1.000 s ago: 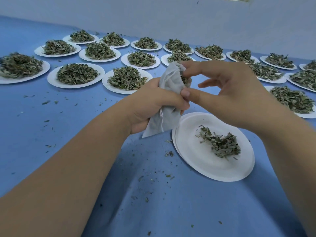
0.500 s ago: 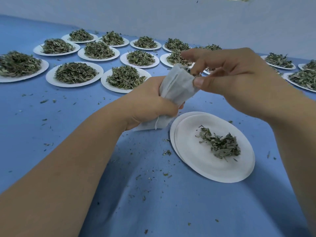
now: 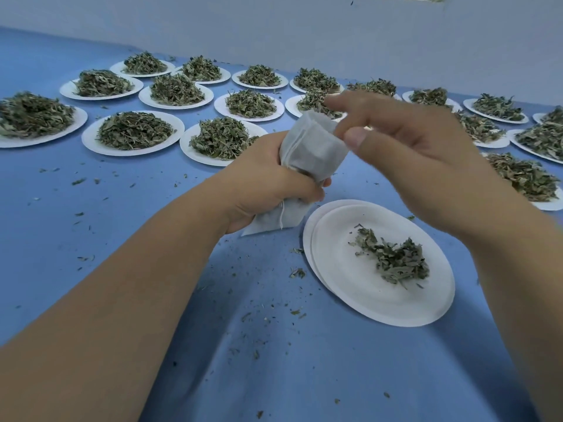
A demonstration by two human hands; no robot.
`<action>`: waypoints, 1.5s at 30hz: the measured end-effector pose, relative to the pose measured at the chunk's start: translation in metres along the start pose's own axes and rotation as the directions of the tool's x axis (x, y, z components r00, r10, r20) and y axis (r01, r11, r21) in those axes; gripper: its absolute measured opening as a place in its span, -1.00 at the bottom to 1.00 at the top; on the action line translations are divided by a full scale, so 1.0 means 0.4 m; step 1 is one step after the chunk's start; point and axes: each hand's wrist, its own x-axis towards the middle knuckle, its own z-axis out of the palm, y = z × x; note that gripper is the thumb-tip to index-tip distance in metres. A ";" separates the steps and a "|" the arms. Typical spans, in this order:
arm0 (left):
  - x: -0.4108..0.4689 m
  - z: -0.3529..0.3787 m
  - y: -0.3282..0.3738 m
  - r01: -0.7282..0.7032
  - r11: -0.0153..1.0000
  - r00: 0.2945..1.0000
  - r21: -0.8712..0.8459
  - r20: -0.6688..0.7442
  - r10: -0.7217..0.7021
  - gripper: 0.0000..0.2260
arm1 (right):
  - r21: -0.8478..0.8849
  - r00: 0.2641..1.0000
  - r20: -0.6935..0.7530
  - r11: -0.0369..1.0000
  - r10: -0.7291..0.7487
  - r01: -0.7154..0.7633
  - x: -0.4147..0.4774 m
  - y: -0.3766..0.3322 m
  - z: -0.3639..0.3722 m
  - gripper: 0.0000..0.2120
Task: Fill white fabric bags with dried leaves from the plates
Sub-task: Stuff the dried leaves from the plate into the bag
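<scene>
**Head view.** At the centre of the frame the left hand [image 3: 274,184] is clenching the middle of a small white fabric bag [image 3: 316,147], with fingers and thumb wrapping fully round the cloth. The bag is standing roughly upright with its mouth gaping upward. Its lower corner is showing beneath the fist, close to the blue cloth-covered counter [image 3: 106,193], and a thin white drawstring [image 3: 282,214] is hanging down there.

The right hand [image 3: 411,153] is hovering just beside the mouth of the bag, right of centre, with its fingers loosely bent and blurred. Its thumb tip is lying against or very near the rim. Whether this hand is pinching the cloth or any leaf cannot be told.

Below the right hand, in the lower right of the frame, a round white paper plate [image 3: 350,287] is sitting on a second plate of the same kind [image 3: 307,239]. A small heap of dried green leaves [image 3: 393,260] is lying on the upper plate's far half, apart from the bag.

Across the upper part of the frame, rows of similar white plates [image 3: 91,138] heaped with leaves are standing on the counter. Loose leaf crumbs [image 3: 297,272] are lying scattered over the cloth around the near plate.
</scene>
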 end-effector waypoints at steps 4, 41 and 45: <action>-0.003 0.006 -0.004 -0.011 0.999 1.000 0.048 -0.016 0.012 -0.73 | -0.050 0.996 0.080 0.998 0.031 -0.027 -0.007 0.002 0.014 -0.78; -0.011 0.041 -0.036 -0.214 0.636 0.972 0.742 0.096 0.215 -0.74 | -0.488 0.890 0.340 0.866 0.304 -0.109 -0.083 0.020 -0.090 -0.90; -0.011 0.042 -0.035 -0.201 0.650 0.973 0.733 0.070 0.221 -0.72 | -0.382 0.954 0.182 0.911 0.237 -0.154 -0.074 0.007 -0.113 -0.93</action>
